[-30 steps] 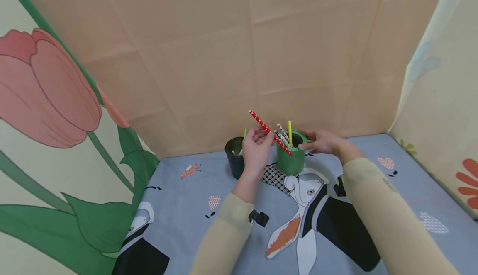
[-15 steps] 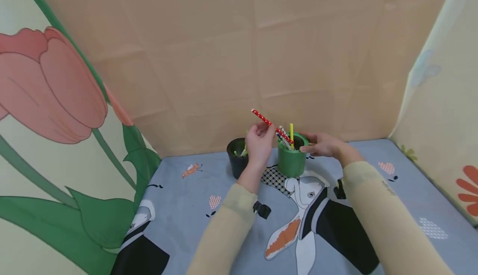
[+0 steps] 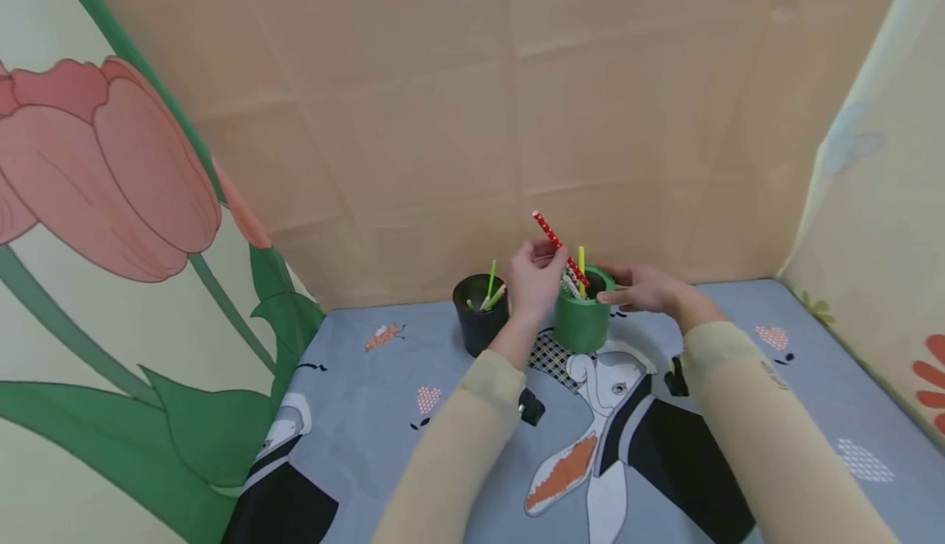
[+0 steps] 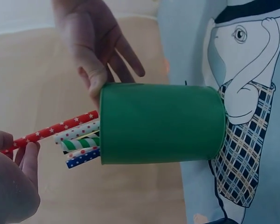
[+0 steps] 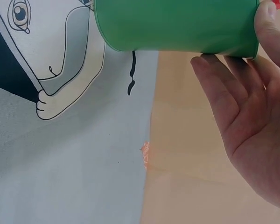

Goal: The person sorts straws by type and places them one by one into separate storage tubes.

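Note:
My left hand (image 3: 535,277) pinches a red paper straw (image 4: 60,128) with white stars between thumb and fingers. Its lower end reaches the mouth of a green cup (image 3: 582,322), where the rim hides the tip in the left wrist view. That cup stands upright and holds several straws, among them a yellow one (image 3: 582,258), a green-striped one (image 4: 79,143) and a blue dotted one (image 4: 81,158). On the cup's right side my right hand (image 3: 645,288) holds it near the rim, thumb toward me and fingers behind. Fingertips (image 5: 203,63) touch the cup's wall in the right wrist view.
Left of the green cup stands a black cup (image 3: 480,331) with several light green sticks in it. Both cups are on a blue printed tablecloth (image 3: 384,421), close to a tan cloth backdrop (image 3: 384,158). A patterned wall panel (image 3: 871,240) borders the right side.
My left hand has moved right, bringing the red straw from in front of the green cup to its mouth. The black cup's sticks now show. My right hand stays at the cup.

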A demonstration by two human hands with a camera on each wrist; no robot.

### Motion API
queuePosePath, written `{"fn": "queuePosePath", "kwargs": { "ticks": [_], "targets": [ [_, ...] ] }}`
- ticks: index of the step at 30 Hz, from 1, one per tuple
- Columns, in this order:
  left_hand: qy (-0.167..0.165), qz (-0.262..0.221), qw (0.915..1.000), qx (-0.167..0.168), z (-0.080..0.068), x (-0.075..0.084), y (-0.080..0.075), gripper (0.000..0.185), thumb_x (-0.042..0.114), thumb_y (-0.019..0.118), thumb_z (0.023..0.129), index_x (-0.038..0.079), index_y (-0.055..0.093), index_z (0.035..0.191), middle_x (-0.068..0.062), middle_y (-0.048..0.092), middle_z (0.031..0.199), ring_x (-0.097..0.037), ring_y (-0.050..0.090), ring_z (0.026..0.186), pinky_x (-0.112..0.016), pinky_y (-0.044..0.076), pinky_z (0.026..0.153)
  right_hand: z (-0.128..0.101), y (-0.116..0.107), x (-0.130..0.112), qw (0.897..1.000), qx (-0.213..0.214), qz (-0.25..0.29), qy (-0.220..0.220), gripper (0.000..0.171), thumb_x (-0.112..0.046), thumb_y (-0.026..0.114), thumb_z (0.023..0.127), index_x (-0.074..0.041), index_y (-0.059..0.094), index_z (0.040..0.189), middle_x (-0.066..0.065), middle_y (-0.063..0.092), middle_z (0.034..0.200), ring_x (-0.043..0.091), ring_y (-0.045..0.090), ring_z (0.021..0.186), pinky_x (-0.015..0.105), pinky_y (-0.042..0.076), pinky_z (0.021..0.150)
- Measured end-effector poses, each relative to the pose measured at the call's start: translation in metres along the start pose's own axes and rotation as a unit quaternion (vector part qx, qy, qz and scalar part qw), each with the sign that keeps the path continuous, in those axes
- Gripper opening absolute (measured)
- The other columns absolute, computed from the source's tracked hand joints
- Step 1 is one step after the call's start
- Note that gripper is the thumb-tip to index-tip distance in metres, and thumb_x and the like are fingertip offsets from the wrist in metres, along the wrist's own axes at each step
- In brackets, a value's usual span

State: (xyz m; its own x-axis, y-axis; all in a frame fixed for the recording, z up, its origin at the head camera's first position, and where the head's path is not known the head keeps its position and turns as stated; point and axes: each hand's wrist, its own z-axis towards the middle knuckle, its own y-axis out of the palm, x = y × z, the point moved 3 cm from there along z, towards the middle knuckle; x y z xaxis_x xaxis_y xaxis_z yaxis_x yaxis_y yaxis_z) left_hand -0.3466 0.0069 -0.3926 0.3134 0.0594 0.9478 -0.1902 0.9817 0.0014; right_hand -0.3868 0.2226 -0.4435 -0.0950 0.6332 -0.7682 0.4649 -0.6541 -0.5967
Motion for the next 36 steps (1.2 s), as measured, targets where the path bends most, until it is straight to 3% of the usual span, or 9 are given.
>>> {"fn": "queuePosePath", "kwargs": {
  "ticks": [6, 20, 36],
  "targets": [
    [-0.012, 0.027, 0.9995, 0.007, -0.004, -0.005, 0.000, 0.017, 0.014, 0.081, 0.097, 0.006, 0.078, 0.112, -0.003, 0.079, 0.104, -0.014, 0.077, 0.094, -0.028, 0.063, 0.085, 0.004, 0.002, -0.001, 1.000, 0.001, 0.002, 0.003, 0.089, -0.036, 0.070, 0.106, -0.005, 0.018, 0.171, 0.035, 0.030, 0.166, 0.056, 0.045, 0.143, 0.060, 0.051, 0.108],
    [0.008, 0.010, 0.9999, -0.004, -0.002, -0.006, 0.008, 0.015, 0.003, 0.079, 0.096, 0.000, 0.077, 0.110, -0.009, 0.079, 0.102, -0.019, 0.078, 0.093, -0.025, 0.061, 0.083, 0.003, 0.002, 0.003, 1.000, 0.001, 0.004, 0.010, 0.086, -0.034, 0.067, 0.107, -0.006, 0.017, 0.171, 0.036, 0.029, 0.167, 0.056, 0.044, 0.144, 0.059, 0.051, 0.108],
    [0.007, 0.024, 0.9996, -0.010, -0.003, -0.012, 0.015, 0.014, 0.007, 0.080, 0.096, 0.003, 0.077, 0.109, -0.006, 0.079, 0.103, -0.015, 0.077, 0.092, -0.024, 0.062, 0.082, 0.002, -0.003, 0.005, 1.000, -0.001, 0.002, 0.013, 0.086, -0.036, 0.067, 0.107, -0.008, 0.017, 0.171, 0.034, 0.028, 0.168, 0.056, 0.044, 0.144, 0.060, 0.050, 0.109]
  ]
}}
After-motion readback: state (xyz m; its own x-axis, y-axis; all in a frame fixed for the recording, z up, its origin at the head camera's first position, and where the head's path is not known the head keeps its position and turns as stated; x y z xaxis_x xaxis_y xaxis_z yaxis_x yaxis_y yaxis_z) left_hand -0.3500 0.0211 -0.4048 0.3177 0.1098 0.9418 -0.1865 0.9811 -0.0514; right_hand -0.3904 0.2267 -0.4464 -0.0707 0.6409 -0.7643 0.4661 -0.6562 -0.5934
